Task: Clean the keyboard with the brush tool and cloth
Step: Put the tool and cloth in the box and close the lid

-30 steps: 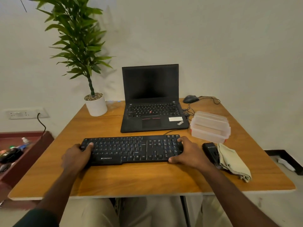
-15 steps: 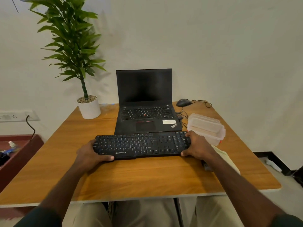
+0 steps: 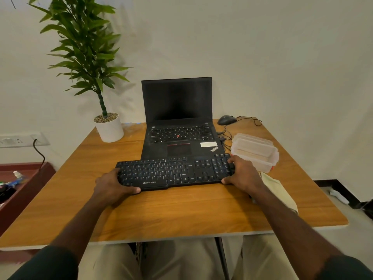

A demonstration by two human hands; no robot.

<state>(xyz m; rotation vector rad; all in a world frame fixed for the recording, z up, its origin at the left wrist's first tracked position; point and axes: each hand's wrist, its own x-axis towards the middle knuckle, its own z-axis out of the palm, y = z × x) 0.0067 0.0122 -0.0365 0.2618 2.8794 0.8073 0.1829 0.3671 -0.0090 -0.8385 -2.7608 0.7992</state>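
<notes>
Between the two hands, the keyboard (image 3: pixel 174 171) is held by its short ends. The fingers of the left hand (image 3: pixel 113 185) are curled round the left end, with the thumb laid along the front edge; the fingers of the right hand (image 3: pixel 243 174) are curled over the right end above the number pad, with the thumb pressed to the front corner. Whether the keyboard is lifted or rests on the table (image 3: pixel 181 215) cannot be told.

The step in hand is judged to be positioning of the keyboard; no cleaning is yet begun. The cloth (image 3: pixel 280 190) lies just beyond the right wrist, partly hidden by the forearm. The brush tool is not visible in this view and may be concealed beneath the right arm. The next move calls for the keyboard to be set flat and steady, one hand to be released, and the brush tool to be located and gripped.

Below the left fingertips, on the front lip of the keyboard, the brand "ZEBRONICS" is read. Just past the fingers, the laptop (image 3: pixel 177 122) stands open with a dark screen; "ThinkPad" is printed at its palm-rest corner, beside a white label whose text is too small to read. Beyond the right fingers stand clear plastic containers (image 3: pixel 255 151); farther off lies a wired mouse (image 3: pixel 227 119). Far from the left fingers stands a potted plant (image 3: pixel 109 126).
</notes>
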